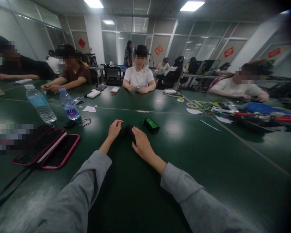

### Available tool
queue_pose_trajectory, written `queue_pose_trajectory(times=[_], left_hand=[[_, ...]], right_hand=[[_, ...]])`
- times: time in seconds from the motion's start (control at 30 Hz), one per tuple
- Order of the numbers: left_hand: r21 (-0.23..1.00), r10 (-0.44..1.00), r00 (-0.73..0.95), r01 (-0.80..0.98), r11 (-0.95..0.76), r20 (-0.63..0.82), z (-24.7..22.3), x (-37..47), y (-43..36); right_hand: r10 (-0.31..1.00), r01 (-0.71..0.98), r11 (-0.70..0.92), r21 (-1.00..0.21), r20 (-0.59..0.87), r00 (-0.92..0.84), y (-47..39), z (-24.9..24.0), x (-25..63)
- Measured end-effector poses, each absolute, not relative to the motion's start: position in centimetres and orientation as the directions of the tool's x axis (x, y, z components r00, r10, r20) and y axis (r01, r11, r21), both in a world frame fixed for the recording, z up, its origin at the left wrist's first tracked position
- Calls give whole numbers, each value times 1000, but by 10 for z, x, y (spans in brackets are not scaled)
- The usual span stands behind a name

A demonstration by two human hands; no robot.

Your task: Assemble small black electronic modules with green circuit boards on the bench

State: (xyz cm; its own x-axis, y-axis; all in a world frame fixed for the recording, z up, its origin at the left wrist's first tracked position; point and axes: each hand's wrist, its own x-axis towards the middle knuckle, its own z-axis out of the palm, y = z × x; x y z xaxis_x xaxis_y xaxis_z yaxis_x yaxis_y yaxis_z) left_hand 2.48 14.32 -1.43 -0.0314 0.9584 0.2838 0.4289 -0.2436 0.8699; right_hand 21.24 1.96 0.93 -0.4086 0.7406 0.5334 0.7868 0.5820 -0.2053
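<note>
A black, rounded object that looks like a computer mouse [129,131] lies on the dark green table in front of me. My right hand [142,142] rests over its right side, fingers laid along it and the thumb beside it. Just left of the mouse is my left hand [115,128], apart from it, with its fingers loosely bent and nothing visible in them. A small black box with a green top [151,125] sits to the right, beyond my right hand.
Two water bottles [40,105] and pink-edged phones [61,152] are on the left. A coiled thin cable [85,122] lies nearby. On the right are a wrench [210,125] and a heap of cables and tools [262,115]. Several people sit around the table, one person [139,76] opposite.
</note>
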Motion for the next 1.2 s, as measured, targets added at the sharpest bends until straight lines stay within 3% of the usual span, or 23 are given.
queue_pose_trajectory(times=[0.17,0.33,0.43,0.63,0.83,1.0,1.2], left_hand=[[854,952,-36,453,-256,305,-14,25,142],[844,951,-38,472,-253,306,-13,25,143],[841,952,-38,479,-250,305,-13,25,143],[856,948,-17,434,-279,318,-16,23,143],[854,951,-4,441,-275,309,-17,23,143],[848,953,-28,464,-255,302,-14,24,140],[857,959,-23,455,-243,284,-12,24,139]], right_hand=[[690,730,667,-148,492,-531,13,11,205],[814,823,482,-300,500,-295,16,8,207],[866,811,441,-384,421,-272,17,8,209],[820,726,516,-455,508,-265,11,15,208],[741,663,526,-533,669,-50,17,14,212],[793,626,411,-662,599,113,30,5,219],[818,584,375,-720,553,156,35,1,221]])
